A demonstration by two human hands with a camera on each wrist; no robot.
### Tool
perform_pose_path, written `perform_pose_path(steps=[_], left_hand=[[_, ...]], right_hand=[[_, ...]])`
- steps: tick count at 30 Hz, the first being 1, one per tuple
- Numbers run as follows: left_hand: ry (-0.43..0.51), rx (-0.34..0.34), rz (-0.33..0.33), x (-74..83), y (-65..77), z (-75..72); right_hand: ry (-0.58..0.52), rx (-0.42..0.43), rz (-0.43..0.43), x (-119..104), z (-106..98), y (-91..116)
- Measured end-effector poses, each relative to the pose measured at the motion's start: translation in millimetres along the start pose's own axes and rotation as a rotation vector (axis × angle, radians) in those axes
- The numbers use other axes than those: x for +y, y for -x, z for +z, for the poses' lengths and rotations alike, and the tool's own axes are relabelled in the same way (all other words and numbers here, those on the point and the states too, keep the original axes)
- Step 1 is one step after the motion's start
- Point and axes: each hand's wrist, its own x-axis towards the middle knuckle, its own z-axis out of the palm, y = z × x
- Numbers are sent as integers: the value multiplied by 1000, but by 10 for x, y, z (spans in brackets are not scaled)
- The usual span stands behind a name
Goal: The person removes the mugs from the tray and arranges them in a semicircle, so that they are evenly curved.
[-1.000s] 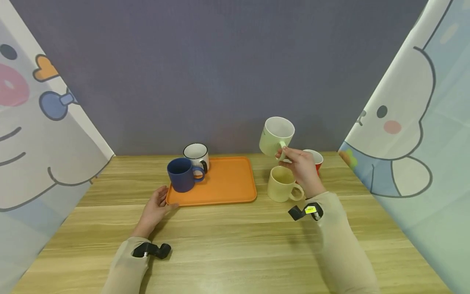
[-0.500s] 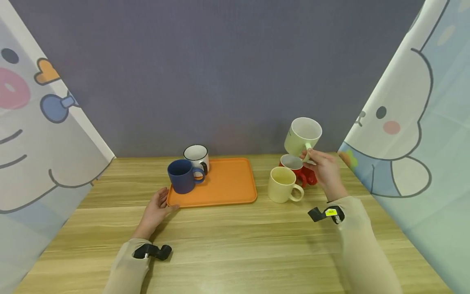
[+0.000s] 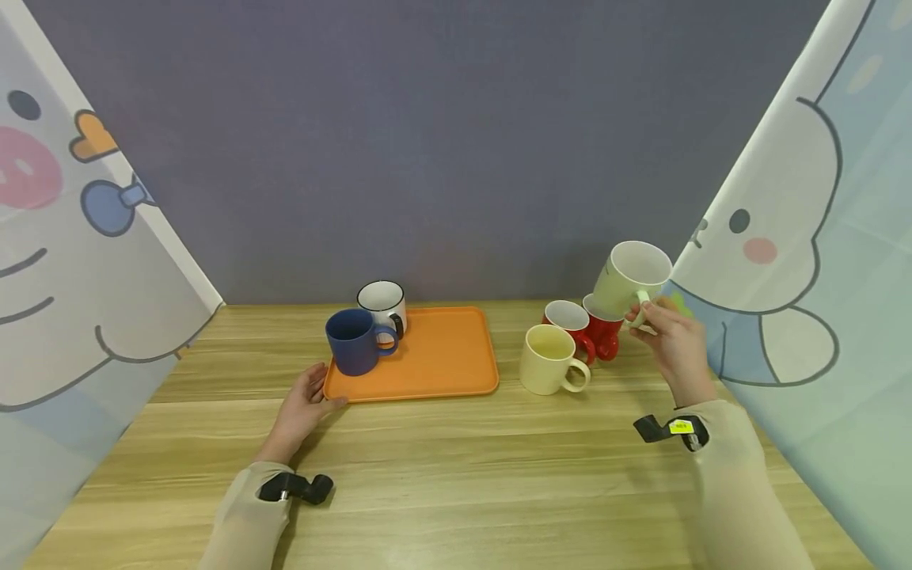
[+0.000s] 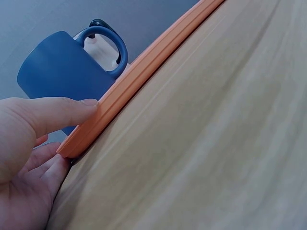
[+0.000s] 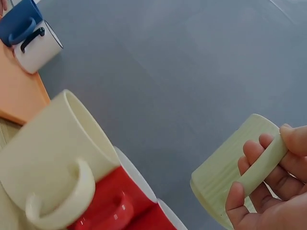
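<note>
My right hand (image 3: 677, 348) holds a pale green mug (image 3: 617, 286) by its handle, fingers curled through it. The mug is raised at the right, overlapping one red mug (image 3: 606, 339) in the head view. My left hand (image 3: 299, 416) grips the near left corner of an orange tray (image 3: 445, 356). In the left wrist view, the thumb (image 4: 67, 112) lies along the tray's front wall and the other fingers bend round its side. On the tray's left part stand a dark blue mug (image 3: 352, 348) and, behind it, a white mug (image 3: 378, 305) with black rim and handle.
Right of the tray, a pale yellow mug (image 3: 543, 370) stands on the wooden table (image 3: 442, 475). Close behind it is another red mug (image 3: 567, 317), white inside, beside the first red one. A grey wall (image 3: 442, 158) rises behind, with cartoon-printed sheets at both sides.
My right hand has carried the pale green mug to the right, from above the yellow mug to past the red mugs, which have come into view. The left hand has stayed at the tray corner.
</note>
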Motion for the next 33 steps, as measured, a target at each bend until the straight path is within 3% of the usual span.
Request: perform_pose_path(steps=[12, 19, 24, 33], left_hand=[[-7, 7, -1, 10, 3, -12], [-9, 3, -6, -6, -5, -19], [-9, 5, 2, -15, -7, -13], [-9, 14, 21, -8, 1, 8]], right_hand=[[-53, 67, -3, -107, -356, 121], [-3, 91, 9, -58, -523, 191], [-5, 126, 49, -5, -623, 203], [101, 151, 129, 154, -772, 219]])
